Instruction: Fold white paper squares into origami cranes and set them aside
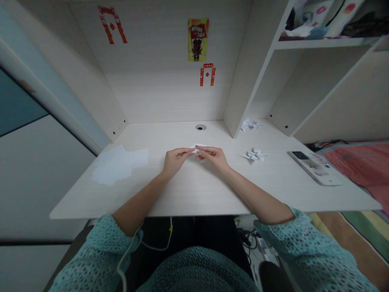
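Observation:
A small white folded paper piece (197, 147) lies at the middle of the pale wooden desk (194, 194). My left hand (174, 159) and my right hand (213, 156) meet over it, fingertips pinched on its edges from either side. Most of the paper is hidden under the fingers. Both forearms reach forward from teal knit sleeves.
Loose white sheets (119, 164) lie at the desk's left. Folded paper shapes (254, 155) sit to the right, with more (249, 124) in the shelf nook. A white remote (314, 167) rests near the right edge. A cable hole (200, 127) is at the back.

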{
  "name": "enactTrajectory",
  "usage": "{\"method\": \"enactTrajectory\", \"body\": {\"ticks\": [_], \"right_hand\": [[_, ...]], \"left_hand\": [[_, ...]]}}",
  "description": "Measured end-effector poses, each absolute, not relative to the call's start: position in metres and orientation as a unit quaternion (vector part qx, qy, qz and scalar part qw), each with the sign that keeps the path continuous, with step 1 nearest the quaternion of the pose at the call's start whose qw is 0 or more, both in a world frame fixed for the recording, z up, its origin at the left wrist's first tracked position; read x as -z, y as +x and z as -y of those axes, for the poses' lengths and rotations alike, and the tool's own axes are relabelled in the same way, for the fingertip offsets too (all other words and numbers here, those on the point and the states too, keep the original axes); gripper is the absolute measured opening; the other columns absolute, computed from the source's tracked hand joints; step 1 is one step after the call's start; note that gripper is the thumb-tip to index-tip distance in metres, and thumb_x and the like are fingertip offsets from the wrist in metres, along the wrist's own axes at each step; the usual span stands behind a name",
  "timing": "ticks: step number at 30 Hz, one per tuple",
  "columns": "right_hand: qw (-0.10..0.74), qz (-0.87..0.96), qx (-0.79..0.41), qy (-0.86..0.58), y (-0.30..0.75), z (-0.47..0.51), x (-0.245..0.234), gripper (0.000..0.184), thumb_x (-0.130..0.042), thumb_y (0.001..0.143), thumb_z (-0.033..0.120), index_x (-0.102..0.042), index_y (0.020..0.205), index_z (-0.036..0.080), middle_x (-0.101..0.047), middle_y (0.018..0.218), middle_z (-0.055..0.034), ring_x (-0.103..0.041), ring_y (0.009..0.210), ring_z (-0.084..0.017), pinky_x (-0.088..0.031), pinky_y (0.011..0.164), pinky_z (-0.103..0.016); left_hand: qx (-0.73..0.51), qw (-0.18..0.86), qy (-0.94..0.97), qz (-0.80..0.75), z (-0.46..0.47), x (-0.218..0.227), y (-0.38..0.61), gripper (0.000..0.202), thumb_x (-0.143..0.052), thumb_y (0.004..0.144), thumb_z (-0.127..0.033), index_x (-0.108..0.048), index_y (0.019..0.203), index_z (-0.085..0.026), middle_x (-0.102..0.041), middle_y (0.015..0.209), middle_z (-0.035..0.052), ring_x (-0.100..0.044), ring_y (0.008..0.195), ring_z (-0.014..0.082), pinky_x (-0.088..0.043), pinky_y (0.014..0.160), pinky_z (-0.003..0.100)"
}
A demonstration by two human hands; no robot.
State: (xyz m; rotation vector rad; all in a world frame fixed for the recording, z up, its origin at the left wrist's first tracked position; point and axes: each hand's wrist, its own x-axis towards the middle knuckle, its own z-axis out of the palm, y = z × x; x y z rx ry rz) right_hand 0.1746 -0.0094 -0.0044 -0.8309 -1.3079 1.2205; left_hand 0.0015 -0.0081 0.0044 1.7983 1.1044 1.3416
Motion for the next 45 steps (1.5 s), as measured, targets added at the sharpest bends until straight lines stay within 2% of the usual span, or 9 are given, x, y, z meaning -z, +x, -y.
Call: {"method": "enactTrajectory", "body": {"ticks": [11,16,22,32,45], "right_hand": [[0.539,0.546,-0.528,-0.365,0.177,0.005,0.006,0.031,-0.071,0.063,0.044,-0.072,0.083,0.020,-0.072,0.084,-0.0047,-0.066,0.067,-0.016,-0.052,0.065,-0.028],[0.565,0.539,-0.495,-0.383,0.173,0.007,0.006,0.028,-0.069,0.065,0.044,-0.072,0.078,0.019,-0.072,0.078,-0.0041,-0.065,0.062,-0.015,-0.052,0.064,-0.029],[0.591,0.540,-0.457,-0.388,0.169,0.009,0.008,0.025,-0.068,0.066,0.044,-0.071,0.072,0.019,-0.071,0.076,-0.0039,-0.064,0.061,-0.016,-0.053,0.063,-0.031],[0.611,0.563,-0.368,-0.417,0.169,0.008,0.012,0.020,-0.064,0.071,0.038,-0.070,0.072,0.019,-0.069,0.068,-0.0030,-0.061,0.063,-0.016,-0.048,0.061,-0.027],[0.616,0.559,-0.366,-0.418,0.170,0.011,0.011,0.022,-0.064,0.071,0.039,-0.071,0.074,0.018,-0.068,0.065,-0.0026,-0.061,0.062,-0.015,-0.048,0.063,-0.027]], "left_hand": [[-0.492,0.297,0.709,-0.408,0.010,-0.007,0.002,0.020,-0.062,0.075,-0.035,-0.072,0.087,-0.022,-0.071,0.092,0.0040,-0.066,0.086,0.0190,-0.049,0.084,0.033],[-0.487,0.364,0.685,-0.401,0.009,-0.002,0.004,0.027,-0.066,0.072,-0.036,-0.070,0.093,-0.020,-0.070,0.095,0.0063,-0.066,0.086,0.0196,-0.050,0.082,0.032],[-0.506,0.432,0.628,-0.404,0.009,-0.001,0.010,0.027,-0.066,0.071,-0.037,-0.071,0.087,-0.016,-0.071,0.092,0.0076,-0.065,0.085,0.0197,-0.050,0.082,0.033],[-0.535,0.461,0.574,-0.414,0.012,0.002,0.018,0.027,-0.068,0.069,-0.037,-0.071,0.083,-0.015,-0.071,0.085,0.0064,-0.065,0.080,0.0184,-0.051,0.080,0.033],[-0.548,0.465,0.538,-0.439,0.009,0.005,0.017,0.027,-0.073,0.063,-0.033,-0.072,0.083,-0.015,-0.071,0.085,0.0064,-0.065,0.079,0.0178,-0.051,0.080,0.033]]}}
